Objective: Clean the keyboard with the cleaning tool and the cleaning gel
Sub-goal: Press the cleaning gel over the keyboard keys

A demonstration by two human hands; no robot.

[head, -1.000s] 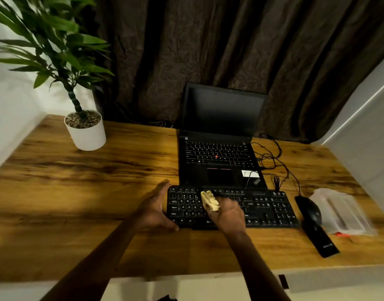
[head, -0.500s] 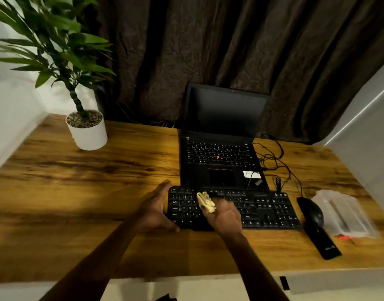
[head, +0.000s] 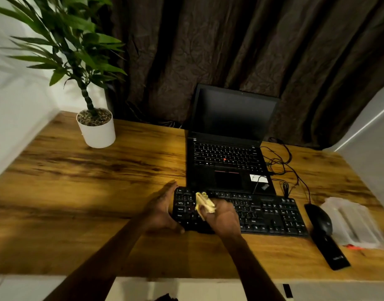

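Gel (head: 205, 205): probably soft, tacky; grip its bulk. Right hand (head: 223, 220) holds it over keyboard's (head: 273, 216) left keys; flat left hand (head: 162, 211) braces that end.

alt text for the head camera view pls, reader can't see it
A right hand holds yellow cleaning gel at the left part of a black keyboard; the left hand rests against its left edge. An open laptop sits behind on the wooden desk.

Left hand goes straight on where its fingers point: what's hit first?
Probably the front left corner of the laptop; the left hand lies along the left end of the keyboard. Depth unclear.
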